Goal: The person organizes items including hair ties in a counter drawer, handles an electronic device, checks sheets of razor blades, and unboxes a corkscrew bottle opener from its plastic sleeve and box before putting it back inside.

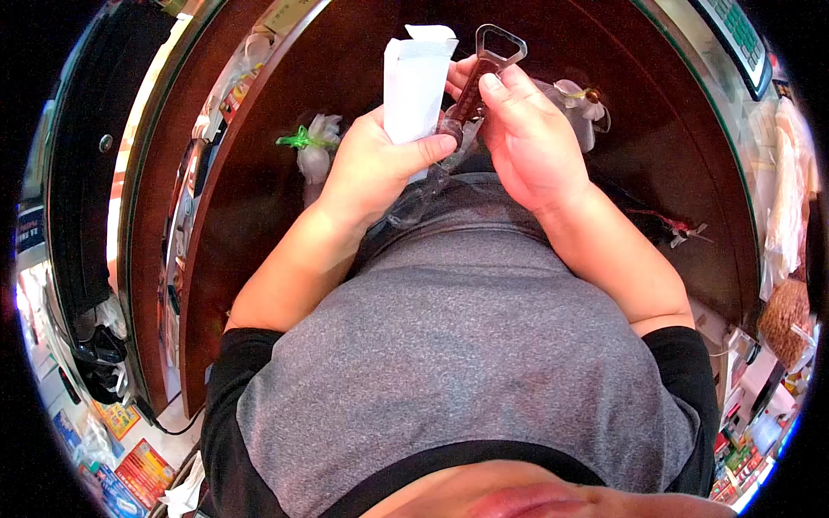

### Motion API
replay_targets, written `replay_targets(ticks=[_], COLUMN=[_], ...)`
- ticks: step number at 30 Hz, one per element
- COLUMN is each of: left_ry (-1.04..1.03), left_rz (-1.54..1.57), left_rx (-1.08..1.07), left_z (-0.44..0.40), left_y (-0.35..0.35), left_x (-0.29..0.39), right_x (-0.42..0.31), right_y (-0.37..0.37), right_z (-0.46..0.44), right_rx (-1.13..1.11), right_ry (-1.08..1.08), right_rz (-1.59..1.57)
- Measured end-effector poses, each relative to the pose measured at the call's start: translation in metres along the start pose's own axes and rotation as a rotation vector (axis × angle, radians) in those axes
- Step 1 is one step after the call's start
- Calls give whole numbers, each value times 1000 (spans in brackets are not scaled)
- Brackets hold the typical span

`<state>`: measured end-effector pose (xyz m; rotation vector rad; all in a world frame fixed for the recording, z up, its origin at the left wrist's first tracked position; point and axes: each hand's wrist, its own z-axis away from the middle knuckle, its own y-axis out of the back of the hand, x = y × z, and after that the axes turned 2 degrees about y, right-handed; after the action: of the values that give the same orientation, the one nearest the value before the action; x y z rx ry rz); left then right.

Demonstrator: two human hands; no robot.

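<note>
My left hand (367, 168) is wrapped round a slim white box (416, 91), held upright with a flap raised at its top. To its right, my right hand (540, 138) grips a bottle opener (475, 91) by its dark brown handle, the metal loop pointing up. Part of the handle's lower end is hidden near my left thumb. Crumpled clear plastic (419, 203) hangs below the two hands, close to my grey shirt.
Under my hands is a dark brown desk (268, 198). A plastic bag with a green tie (315, 142) lies left, another tied bag (587, 112) right. A keypad device (734, 39) sits top right, and clear plastic packaging (786, 181) hangs along the right edge.
</note>
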<state>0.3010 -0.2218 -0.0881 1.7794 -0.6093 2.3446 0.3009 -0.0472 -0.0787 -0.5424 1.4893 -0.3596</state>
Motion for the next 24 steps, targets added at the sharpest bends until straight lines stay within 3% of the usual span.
replay_targets(ticks=[7, 17, 20, 21, 24], left_ry=[2, -125, -39, -33, -22], left_rz=[-7, 97, -20, -14, 0], left_rx=[-33, 53, 87, 89, 88], left_z=[0, -4, -2, -2, -2], left_y=[0, -10, -6, -7, -8], left_x=[-1, 7, 10, 11, 11], right_x=[-1, 3, -2, -8, -26], right_y=[3, -6, 0, 1, 6], right_z=[-3, 8, 0, -3, -7], right_rx=[54, -82, 7, 13, 98], right_ry=[16, -34, 42, 165, 231], right_rz=[14, 111, 118, 196, 505])
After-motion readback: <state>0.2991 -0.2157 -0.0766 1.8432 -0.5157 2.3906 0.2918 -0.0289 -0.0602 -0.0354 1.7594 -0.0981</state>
